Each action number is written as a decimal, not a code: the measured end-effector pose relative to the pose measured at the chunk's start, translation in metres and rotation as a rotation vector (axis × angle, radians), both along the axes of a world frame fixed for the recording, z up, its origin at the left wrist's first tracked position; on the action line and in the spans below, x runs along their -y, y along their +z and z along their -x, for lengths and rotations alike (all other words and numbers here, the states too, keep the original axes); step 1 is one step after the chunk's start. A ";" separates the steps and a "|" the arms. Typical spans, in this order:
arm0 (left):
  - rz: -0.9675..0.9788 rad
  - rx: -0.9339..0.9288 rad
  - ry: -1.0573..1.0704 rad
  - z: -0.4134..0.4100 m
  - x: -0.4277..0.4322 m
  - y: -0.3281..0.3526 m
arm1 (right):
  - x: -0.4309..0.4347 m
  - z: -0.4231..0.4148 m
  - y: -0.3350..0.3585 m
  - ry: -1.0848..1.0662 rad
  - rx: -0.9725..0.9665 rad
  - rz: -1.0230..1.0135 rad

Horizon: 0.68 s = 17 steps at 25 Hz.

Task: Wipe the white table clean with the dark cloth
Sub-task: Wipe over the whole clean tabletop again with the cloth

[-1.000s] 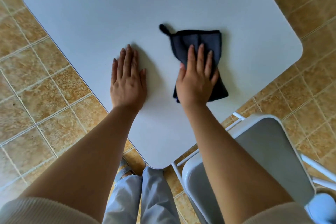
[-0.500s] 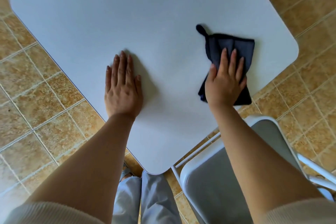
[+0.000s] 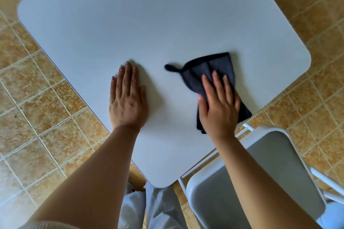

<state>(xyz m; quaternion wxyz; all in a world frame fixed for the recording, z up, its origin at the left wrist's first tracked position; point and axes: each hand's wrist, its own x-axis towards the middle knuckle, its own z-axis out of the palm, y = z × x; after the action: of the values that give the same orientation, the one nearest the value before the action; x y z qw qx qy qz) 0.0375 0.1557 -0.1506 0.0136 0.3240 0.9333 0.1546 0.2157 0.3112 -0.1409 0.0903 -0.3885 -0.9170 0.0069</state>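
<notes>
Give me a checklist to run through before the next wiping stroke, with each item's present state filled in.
1. Right hand lies flat on the dark cloth: ok.
2. Left hand is pressed flat on the white table, beside the cloth and apart from it: ok.
3. Cloth lies wholly on the tabletop: not ok, its near corner reaches the edge by the chair.
4. Cloth spread flat: not ok, it is bunched and folded.
5. Tabletop ahead free of objects: ok.
6. Dirt left on the table: cannot tell.

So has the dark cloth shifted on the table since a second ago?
Yes. The dark cloth went right toward the table edge beside the chair, then partway back.
</notes>
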 end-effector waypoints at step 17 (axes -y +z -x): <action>-0.083 0.152 0.051 0.002 0.068 0.027 | 0.103 0.096 -0.001 0.184 -0.045 0.068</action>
<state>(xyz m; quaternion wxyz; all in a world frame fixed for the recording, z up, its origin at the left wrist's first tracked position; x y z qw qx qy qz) 0.0352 0.0880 -0.1231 0.0672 0.2875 0.9303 0.2178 0.1194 0.2079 -0.1421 0.0968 -0.3051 -0.9458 0.0552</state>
